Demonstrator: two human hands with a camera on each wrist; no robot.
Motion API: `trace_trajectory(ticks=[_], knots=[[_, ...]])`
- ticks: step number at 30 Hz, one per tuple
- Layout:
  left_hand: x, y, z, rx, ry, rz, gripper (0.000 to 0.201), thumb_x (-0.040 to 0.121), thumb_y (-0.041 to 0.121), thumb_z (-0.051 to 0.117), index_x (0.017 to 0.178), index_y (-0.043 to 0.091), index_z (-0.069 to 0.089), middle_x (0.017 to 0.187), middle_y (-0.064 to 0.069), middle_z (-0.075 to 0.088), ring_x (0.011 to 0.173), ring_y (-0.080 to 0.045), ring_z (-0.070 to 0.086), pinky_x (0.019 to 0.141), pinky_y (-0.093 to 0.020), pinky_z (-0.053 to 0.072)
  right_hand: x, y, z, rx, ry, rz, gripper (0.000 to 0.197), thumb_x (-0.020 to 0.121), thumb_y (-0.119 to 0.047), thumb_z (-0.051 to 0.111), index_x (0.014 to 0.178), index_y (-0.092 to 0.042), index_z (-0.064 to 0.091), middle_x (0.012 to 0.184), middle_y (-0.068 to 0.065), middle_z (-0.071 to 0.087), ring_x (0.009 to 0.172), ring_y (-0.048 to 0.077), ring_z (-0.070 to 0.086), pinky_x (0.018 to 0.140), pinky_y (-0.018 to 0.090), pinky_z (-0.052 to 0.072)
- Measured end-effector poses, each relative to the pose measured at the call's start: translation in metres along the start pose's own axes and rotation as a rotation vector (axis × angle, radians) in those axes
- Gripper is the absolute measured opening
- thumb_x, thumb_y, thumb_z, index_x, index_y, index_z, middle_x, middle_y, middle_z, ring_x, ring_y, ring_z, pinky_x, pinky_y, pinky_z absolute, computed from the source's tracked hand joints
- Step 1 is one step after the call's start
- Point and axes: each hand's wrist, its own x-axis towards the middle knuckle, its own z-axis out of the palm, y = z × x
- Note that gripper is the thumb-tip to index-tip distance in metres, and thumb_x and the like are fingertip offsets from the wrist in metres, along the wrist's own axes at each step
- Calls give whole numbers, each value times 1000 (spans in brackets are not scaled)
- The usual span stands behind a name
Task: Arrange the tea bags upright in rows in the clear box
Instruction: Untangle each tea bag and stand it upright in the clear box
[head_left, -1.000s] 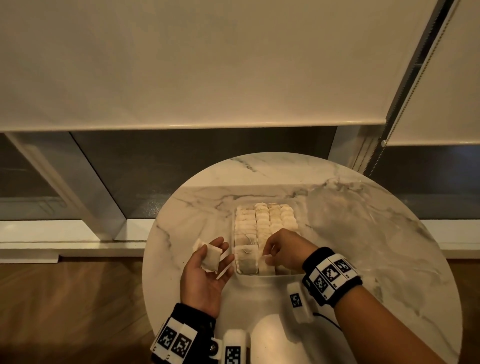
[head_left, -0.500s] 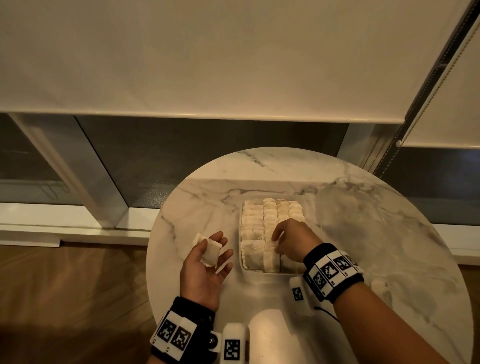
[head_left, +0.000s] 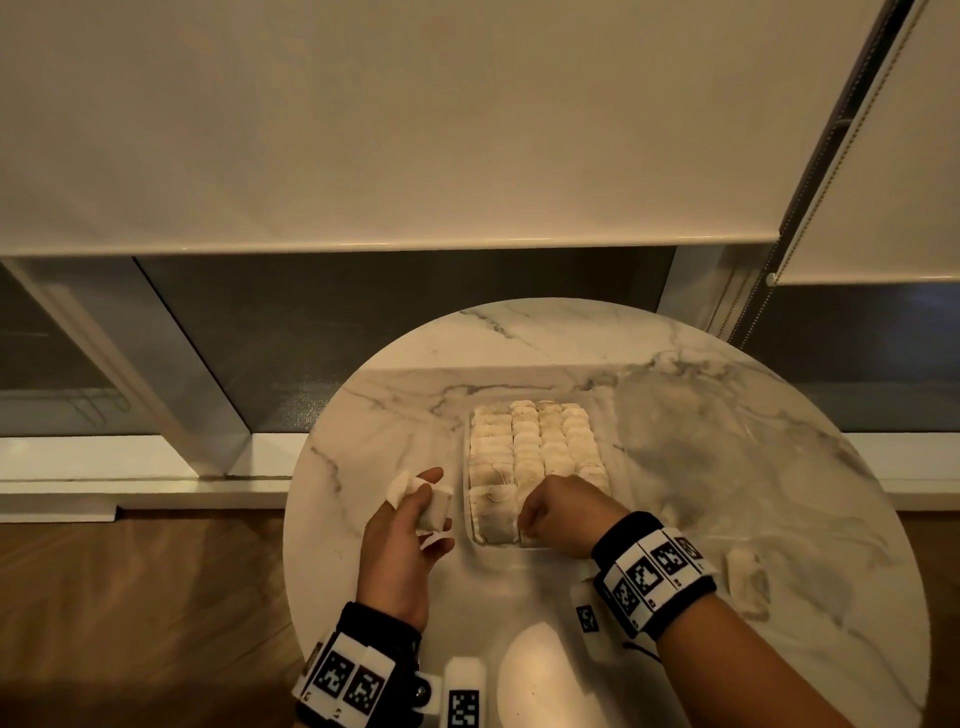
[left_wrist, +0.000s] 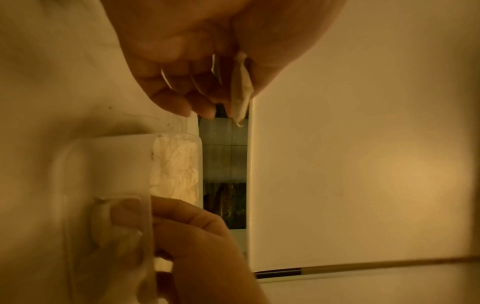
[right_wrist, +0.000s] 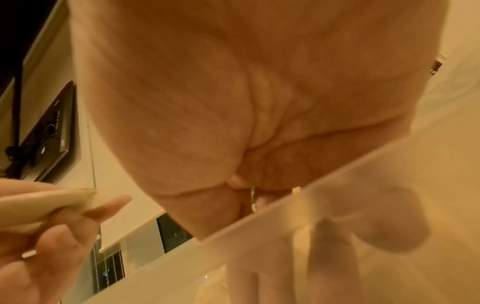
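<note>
Clear box (head_left: 621, 470), mid-table, nearly full of upright tea bags (head_left: 535, 441): right hand (head_left: 563, 514) curled into its near end, apparently seating one bag (pinch hidden); left hand (head_left: 402, 530), left of box, grips spare bags (head_left: 434, 509) ready to feed.

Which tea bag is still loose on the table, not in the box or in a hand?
The lone tea bag lying flat on the marble table, right of the right hand. The others stand in the clear box or sit in the left hand.
</note>
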Motion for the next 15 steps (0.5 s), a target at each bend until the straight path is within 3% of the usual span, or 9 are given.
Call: trace_trajectory(ticks=[3,5,7,11,14,15], knots=[[2,3,-4,259,-7,209,10,93,15,67,99,18,74,78,5,72,70,-10,61,58,-24,47,-1,1,1,-14,4,-7,26,90,-14,59,102,-25,79,109,-7,75,105,13,65,94,24,50],[6,6,-7,443,-48,347,7,87,15,75,93,19,73,78,5,75,71,-10,68,62,-25,53,-3,4,1,-11,26,-10,28,90,-15,57,106,-27,77,113,-6,73,107,14,65,97,28,50],[13,10,-7,578,-104,373,8,84,18,79,89,20,73,78,3,75,73,-12,70,65,-31,55,-8,6,0,3,72,-18,32,89,-15,54,110,-28,75,119,-5,71,111,14,63,100,30,50],[28,18,6,837,-221,396,5,86,27,78,85,25,73,74,8,73,69,-8,68,62,-31,55,-20,10,-2,51,169,-55,34,91,-15,50,113,-27,73,117,-3,71,108,15,64,96,30,52],[37,22,22,1069,-341,436,12,87,33,75,77,27,70,66,12,68,64,1,60,60,-14,46,-27,15,-1,71,197,-59,34,91,-16,50,113,-29,72,115,-1,71,104,17,65,93,33,54],[39,23,26,1160,-370,440,16,87,35,74,75,26,69,65,13,65,63,2,58,59,-14,42,-29,17,-1,77,199,-59,34,91,-16,50,113,-29,71,114,-1,71,103,17,65,92,34,54]])
